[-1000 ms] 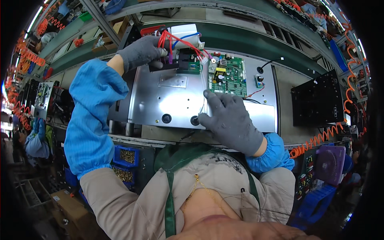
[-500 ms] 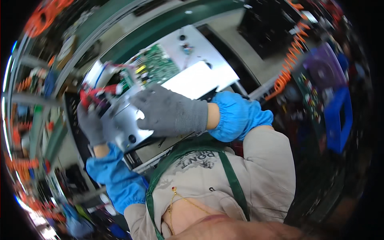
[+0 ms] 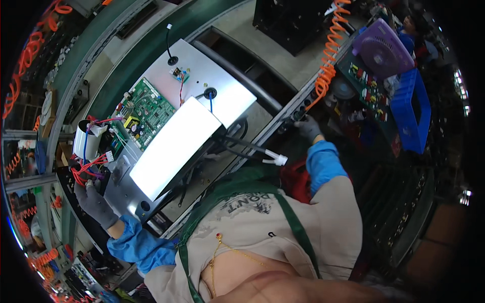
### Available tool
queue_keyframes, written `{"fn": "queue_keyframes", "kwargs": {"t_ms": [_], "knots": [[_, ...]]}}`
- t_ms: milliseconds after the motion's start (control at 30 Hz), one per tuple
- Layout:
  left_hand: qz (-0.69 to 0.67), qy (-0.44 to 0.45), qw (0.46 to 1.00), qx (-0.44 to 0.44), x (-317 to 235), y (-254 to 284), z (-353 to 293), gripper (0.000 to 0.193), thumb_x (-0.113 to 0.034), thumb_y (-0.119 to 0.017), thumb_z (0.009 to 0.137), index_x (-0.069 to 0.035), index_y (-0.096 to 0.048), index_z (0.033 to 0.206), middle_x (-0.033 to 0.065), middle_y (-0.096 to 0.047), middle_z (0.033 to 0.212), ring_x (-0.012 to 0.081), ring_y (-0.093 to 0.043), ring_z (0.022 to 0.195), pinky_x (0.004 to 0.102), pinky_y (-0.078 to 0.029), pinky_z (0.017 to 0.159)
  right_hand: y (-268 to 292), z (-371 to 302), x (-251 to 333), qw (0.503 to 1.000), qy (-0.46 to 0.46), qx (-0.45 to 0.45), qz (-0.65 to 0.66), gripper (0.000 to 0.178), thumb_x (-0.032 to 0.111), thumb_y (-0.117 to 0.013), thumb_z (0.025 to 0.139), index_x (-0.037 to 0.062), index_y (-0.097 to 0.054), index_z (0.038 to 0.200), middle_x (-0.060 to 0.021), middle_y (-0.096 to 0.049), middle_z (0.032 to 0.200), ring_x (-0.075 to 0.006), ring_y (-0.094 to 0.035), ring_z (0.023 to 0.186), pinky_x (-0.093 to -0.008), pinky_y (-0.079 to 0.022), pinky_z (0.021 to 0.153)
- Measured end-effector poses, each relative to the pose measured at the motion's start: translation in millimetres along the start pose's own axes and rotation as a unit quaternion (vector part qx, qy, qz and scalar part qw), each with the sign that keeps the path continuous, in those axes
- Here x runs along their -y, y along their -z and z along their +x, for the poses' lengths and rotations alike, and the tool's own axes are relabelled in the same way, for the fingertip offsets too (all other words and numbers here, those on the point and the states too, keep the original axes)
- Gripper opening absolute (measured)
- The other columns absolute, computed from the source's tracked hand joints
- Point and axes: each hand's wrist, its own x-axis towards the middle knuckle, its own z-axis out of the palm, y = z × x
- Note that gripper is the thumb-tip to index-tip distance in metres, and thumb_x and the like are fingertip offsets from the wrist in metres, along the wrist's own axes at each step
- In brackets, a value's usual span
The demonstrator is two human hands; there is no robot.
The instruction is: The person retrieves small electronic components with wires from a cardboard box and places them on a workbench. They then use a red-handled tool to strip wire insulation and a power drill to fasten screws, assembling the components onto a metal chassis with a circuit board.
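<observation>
My left hand point(image 3: 97, 204), in a grey glove, is at the left edge of a shiny metal chassis point(image 3: 116, 194). Its fingertips close round a bundle of red wires point(image 3: 83, 174) beside a white cylinder point(image 3: 88, 141). My right hand point(image 3: 309, 129), also gloved, reaches out to the rail on the right. Its fingers are closed at a small dark fitting point(image 3: 288, 123) near the lower end of an orange coiled hose point(image 3: 326, 81); what they hold is hidden. A green circuit board point(image 3: 151, 113) and a bright white cover point(image 3: 177, 146) are on the chassis.
Black cables end in white connectors point(image 3: 277, 158) over the bench's near edge. To the right are a purple fan point(image 3: 384, 48), a blue plastic bin point(image 3: 411, 111) and a board of small coloured parts point(image 3: 371, 93). A metal rail point(image 3: 273, 126) runs along the bench.
My right hand has left the chassis and swung out right to the rail. My left hand has moved slightly down and left, still at the red wires. The view has shifted.
</observation>
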Motion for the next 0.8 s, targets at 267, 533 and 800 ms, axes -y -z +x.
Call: {"fn": "queue_keyframes", "kwargs": {"t_ms": [267,533,800], "knots": [[-0.025,0.025,0.999,0.004,2,-13,9,0.034,-0.005,-0.048,0.088,0.001,-0.052,0.122,0.0076,-0.058,0.108,0.0134,-0.059,0.090,0.0232,-0.052,0.072,-27,44,-25,0.949,0.160,-0.207,-0.176,0.030,0.024,-0.080,0.066,0.0041,-0.066,0.082,-0.0069,-0.066,0.076,-0.0210,-0.062,0.064,-0.0353,-0.049,0.063],[-0.019,-0.012,0.999,0.048,8,-9,15,0.034,-0.004,-0.048,0.088,0.000,-0.053,0.121,0.0082,-0.058,0.108,0.0136,-0.059,0.091,0.0239,-0.052,0.072,151,-35,126,0.850,0.170,-0.459,-0.194,0.071,0.046,-0.062,0.076,-0.0093,-0.051,0.118,-0.0290,-0.057,0.117,-0.0429,-0.057,0.106,-0.0435,-0.044,0.091],[-0.050,-0.025,0.997,0.048,6,-10,11,0.031,-0.005,-0.047,0.089,0.000,-0.053,0.119,0.0082,-0.058,0.107,0.0145,-0.059,0.090,0.0256,-0.054,0.072,313,-267,409,0.415,0.337,-0.777,-0.334,0.041,0.039,-0.052,0.084,-0.0002,-0.062,0.094,-0.0218,-0.066,0.090,-0.0344,-0.064,0.083,-0.0408,-0.052,0.069]]}}
